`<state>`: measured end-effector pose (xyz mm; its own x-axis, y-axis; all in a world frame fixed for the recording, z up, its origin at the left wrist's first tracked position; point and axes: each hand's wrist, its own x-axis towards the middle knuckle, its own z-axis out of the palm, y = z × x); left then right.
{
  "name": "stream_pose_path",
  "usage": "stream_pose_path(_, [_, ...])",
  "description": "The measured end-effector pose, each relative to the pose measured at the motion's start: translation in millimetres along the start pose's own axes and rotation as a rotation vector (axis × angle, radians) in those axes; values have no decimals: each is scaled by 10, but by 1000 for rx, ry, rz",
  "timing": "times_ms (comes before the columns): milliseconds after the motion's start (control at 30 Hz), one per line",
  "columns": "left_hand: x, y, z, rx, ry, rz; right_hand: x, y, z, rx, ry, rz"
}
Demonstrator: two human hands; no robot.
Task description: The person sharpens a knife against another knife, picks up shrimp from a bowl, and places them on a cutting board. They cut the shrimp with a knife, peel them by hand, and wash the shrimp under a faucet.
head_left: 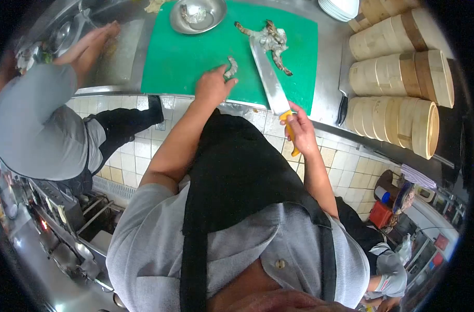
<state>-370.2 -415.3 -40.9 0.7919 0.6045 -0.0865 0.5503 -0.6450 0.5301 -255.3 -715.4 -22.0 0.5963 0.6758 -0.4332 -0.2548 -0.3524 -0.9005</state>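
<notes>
On the green cutting board point(195, 62), a peeled-looking shrimp point(231, 67) lies by the fingertips of my left hand point(213, 87). Its lower end is between my finger and thumb, which are closed lightly on it. My right hand point(301, 130) grips the yellow handle of a large kitchen knife point(268, 78). The blade slants up and left across the board, its tip touching or just beside a small heap of shrimp point(273, 40) with dark-striped tails. At the board's far edge stands a metal bowl point(214, 23) with some shrimp in it.
Stacked bamboo steamers point(398, 117) line the counter to the right, beside another black-handled knife point(343, 106). White plates point(341, 8) are piled at the back. A co-worker point(39, 114) works over the sink area point(125, 57) on my left. Another person point(390, 270) is behind to the right.
</notes>
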Motion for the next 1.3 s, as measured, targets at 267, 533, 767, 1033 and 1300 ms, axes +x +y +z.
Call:
stream_pose_path(267, [-152, 8, -93, 245, 90, 383, -223, 226, 117, 155, -133, 144])
stream_pose_path(533, [-132, -219, 65, 298, -84, 406, -232, 216, 178, 170, -170, 160])
stream_pose_path(767, [-146, -228, 88, 268, -73, 404, -260, 261, 264, 186, -197, 156])
stream_pose_path(1033, [-147, -243, 119, 243, -54, 418, -211, 189, 331, 112, -181, 137])
stream_pose_path(1300, [-129, -251, 129, 298, -77, 381, 110, 108, 482, 91, -203, 87])
